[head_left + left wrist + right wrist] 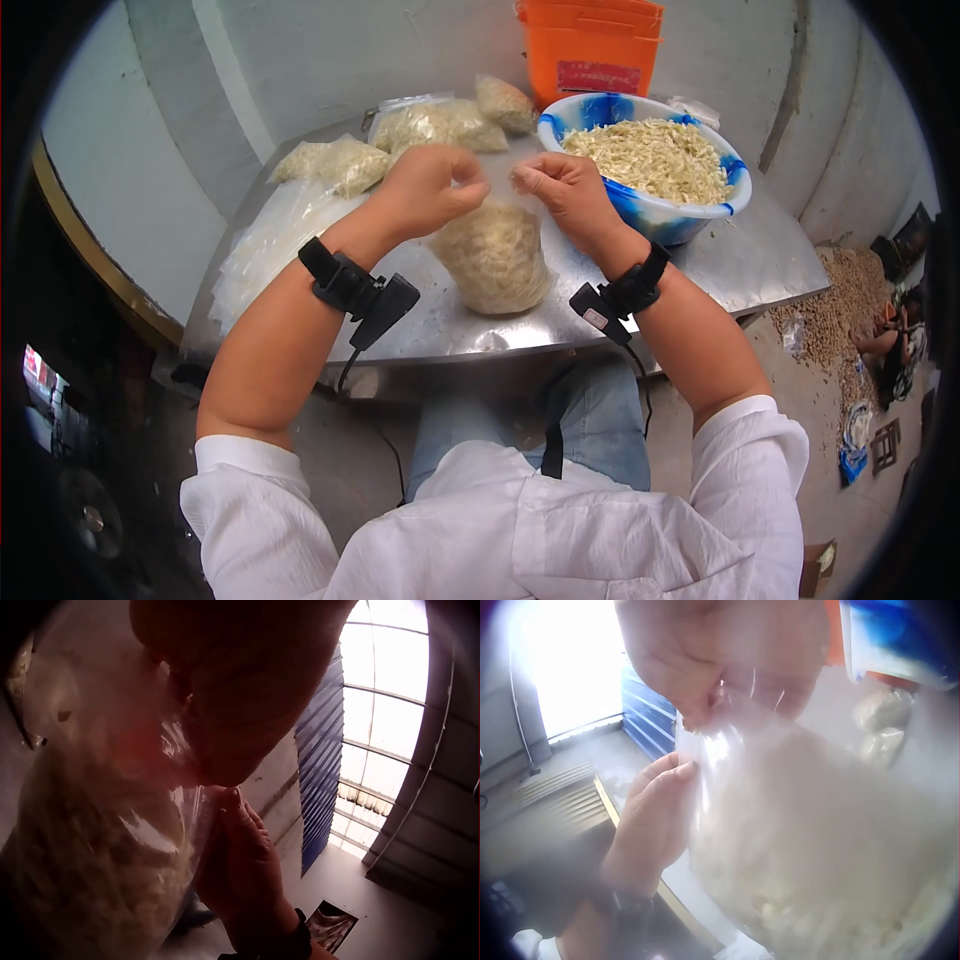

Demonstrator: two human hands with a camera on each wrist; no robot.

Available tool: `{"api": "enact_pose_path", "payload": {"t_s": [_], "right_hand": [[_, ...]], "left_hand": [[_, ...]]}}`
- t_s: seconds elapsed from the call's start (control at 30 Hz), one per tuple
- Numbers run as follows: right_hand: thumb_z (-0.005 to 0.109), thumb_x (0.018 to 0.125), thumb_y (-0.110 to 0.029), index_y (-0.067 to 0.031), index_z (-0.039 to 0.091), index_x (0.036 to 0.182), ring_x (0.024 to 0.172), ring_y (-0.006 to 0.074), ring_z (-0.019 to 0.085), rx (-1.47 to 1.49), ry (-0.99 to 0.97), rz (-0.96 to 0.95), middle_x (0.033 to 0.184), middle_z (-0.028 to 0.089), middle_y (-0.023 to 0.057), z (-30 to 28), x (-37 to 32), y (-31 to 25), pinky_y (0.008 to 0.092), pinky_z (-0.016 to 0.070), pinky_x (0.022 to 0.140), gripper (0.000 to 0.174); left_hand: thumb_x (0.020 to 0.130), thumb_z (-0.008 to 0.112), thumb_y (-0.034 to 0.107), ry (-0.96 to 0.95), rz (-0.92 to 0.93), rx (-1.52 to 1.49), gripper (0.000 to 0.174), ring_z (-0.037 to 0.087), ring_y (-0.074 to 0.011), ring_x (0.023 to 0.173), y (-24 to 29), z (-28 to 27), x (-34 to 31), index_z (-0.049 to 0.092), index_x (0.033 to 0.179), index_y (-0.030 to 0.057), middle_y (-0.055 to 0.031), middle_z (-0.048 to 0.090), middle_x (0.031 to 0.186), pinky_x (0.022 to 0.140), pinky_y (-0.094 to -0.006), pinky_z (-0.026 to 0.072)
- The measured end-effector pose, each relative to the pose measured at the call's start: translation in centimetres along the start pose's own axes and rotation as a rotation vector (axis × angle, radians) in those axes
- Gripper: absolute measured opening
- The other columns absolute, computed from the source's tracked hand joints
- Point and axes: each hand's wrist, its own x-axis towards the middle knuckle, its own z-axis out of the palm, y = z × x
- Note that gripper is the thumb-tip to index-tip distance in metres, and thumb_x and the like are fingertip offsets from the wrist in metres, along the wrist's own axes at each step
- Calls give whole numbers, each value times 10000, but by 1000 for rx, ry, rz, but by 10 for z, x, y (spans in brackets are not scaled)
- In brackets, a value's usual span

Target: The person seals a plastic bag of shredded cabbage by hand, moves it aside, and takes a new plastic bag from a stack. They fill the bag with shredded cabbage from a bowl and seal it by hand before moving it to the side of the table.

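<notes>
A clear plastic bag (495, 258) full of pale, shredded pieces stands upright near the front of the metal table. At its left upper edge my left hand (432, 192) pinches the plastic with curled fingers. Opposite, my right hand (572, 192) pinches the right side of the bag's mouth between thumb and fingers. Seen from the right wrist, the bag (810, 825) looks bulging and hazy, with the left hand (656, 814) at its far edge. The left wrist view shows the right hand (244, 855) close beside the shiny plastic.
A blue and white basin (680, 215) heaped with shredded pieces (650, 160) stands at right, before an orange bucket (590, 50). Several filled bags (335, 165) lie at the back left. Flat plastic bags (275, 240) spread along the table's (690, 270) left side.
</notes>
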Motion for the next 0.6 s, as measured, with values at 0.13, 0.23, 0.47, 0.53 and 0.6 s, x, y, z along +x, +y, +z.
{"api": "enact_pose_path", "payload": {"t_s": [0.13,0.23,0.47,0.53,0.6], "right_hand": [[611,806,-141,4,649,809,699,54,535,-10,22,-68,741,629,8,2,0,4,212,433,639,150],[613,800,-133,-1,647,810,695,60,541,-62,37,-118,740,633,18,3,-2,4,215,436,638,137],[616,795,-123,-9,643,806,693,74,547,-163,63,-185,725,627,29,5,-7,0,223,440,638,118],[615,796,-125,-8,645,814,702,73,549,-168,50,-175,743,631,31,4,-8,-5,223,441,640,122],[614,797,-127,-7,647,821,712,73,550,-172,37,-165,760,635,32,2,-9,-6,223,441,643,127]], "left_hand": [[746,648,154,34,35,-13,159,539,-103,671,-4,4,2,631,789,2,-41,605,701,613,-250,434],[753,658,168,30,16,-38,177,544,-106,681,0,5,3,648,825,8,-39,613,712,633,-256,439],[718,649,223,-62,-122,-201,251,593,-154,629,4,5,7,659,801,-13,-107,638,684,592,-284,466],[719,645,215,-78,-142,-232,246,581,-138,621,4,4,8,659,797,-19,-94,634,674,580,-275,460],[721,641,206,-94,-163,-263,242,569,-123,612,5,4,9,659,793,-24,-82,630,665,569,-266,454]]}}
